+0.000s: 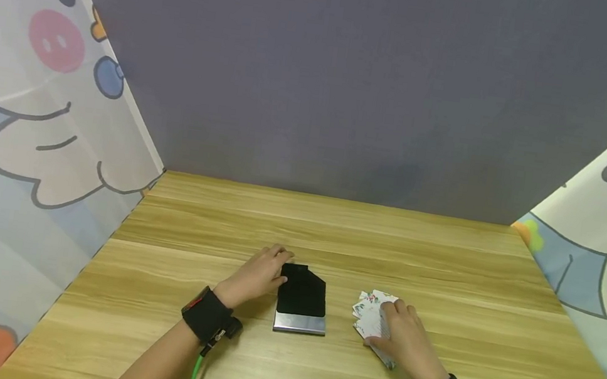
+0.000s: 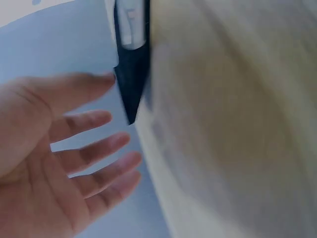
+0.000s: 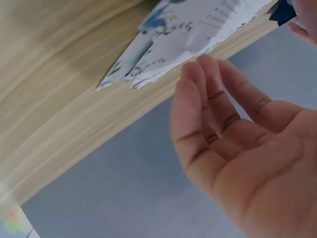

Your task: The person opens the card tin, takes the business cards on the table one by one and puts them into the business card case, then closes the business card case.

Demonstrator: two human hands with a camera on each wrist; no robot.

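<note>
A flat black piece (image 1: 302,292) with a slanted upper corner and a silver strip along its lower edge stands on the table, left of centre. In the left wrist view the black piece (image 2: 132,74) shows edge-on, tapering to a point. My left hand (image 1: 259,276) is at its left side, thumb right at its edge, fingers spread. To the right lies a loosely fanned stack of white cards (image 1: 373,317) with floral print. My right hand (image 1: 407,341) is over the stack's right side with bent fingers; in the right wrist view the fingertips (image 3: 195,69) are close to the cards.
The table (image 1: 209,216) has a wood-grain top. A grey panel (image 1: 339,80) stands along its back edge, and cartoon-printed sheets (image 1: 45,120) flank both sides. Each wrist wears a black band, and a green cable (image 1: 194,378) runs from the left one.
</note>
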